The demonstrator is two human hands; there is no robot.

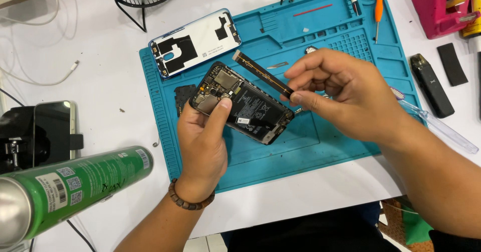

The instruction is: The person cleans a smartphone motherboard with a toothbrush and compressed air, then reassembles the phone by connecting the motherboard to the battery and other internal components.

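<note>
My left hand (203, 141) holds an opened phone (250, 109) above the blue work mat (300, 146), thumb pressed near its circuit board, battery facing up. My right hand (345, 94) pinches one end of a long dark flex cable (263, 73) between thumb and forefinger; the strip's other end lifts away from the phone toward the upper left. The phone's white back cover (195, 44) lies inside-up on the mat's upper left corner.
A green spray can (75, 184) lies at lower left, beside a phone on a stand (52, 129). A small black part (184, 95) sits on the mat. An orange screwdriver (379, 6), a pink tape dispenser (441, 6), black blocks (432, 84) and a clear-handled tool (441, 126) lie right.
</note>
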